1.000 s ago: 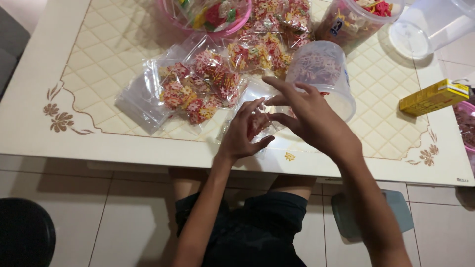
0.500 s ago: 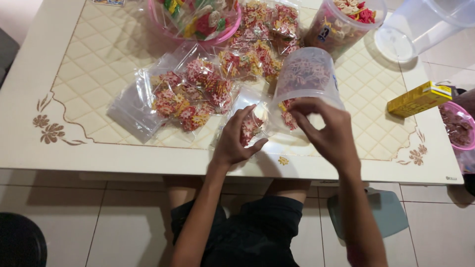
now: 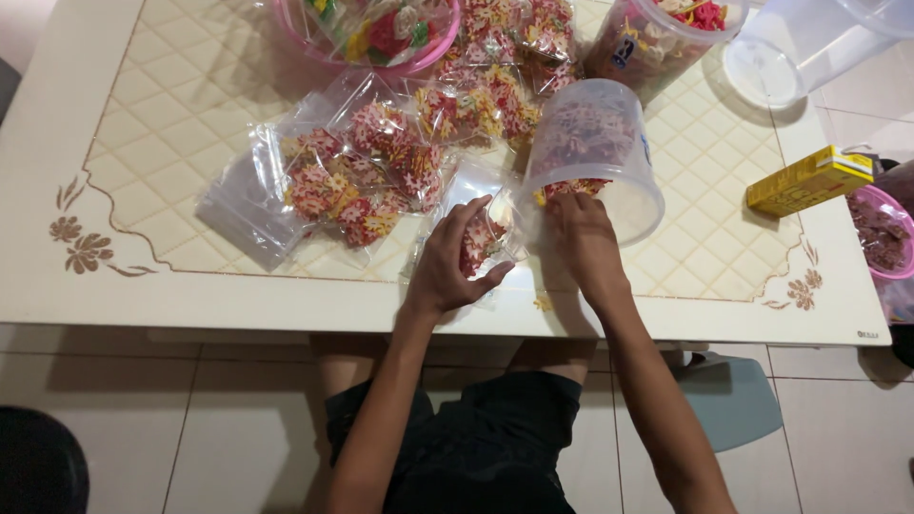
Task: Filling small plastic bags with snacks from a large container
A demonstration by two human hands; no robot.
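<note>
- Table (image 3: 171, 286): cream top with a lattice pattern, carrying everything below.
- Tipped tub (image 3: 592, 157): a translucent plastic container lying on its side right of centre, mouth towards the near edge, red and yellow snack pieces inside.
- Filled bags (image 3: 357, 181): clear packets of the same pieces, heaped left of the tub.
- Small bag (image 3: 481, 238): held open at centre near the table's near edge, partly filled.
- Right hand (image 3: 583, 243): half a second ago it was raised in front of the tub; now its fingers reach into the tub's mouth; whether they pinch pieces cannot be told.
- Left hand (image 3: 447, 266): as before, fingers curled around the small bag, steadying it.
</note>
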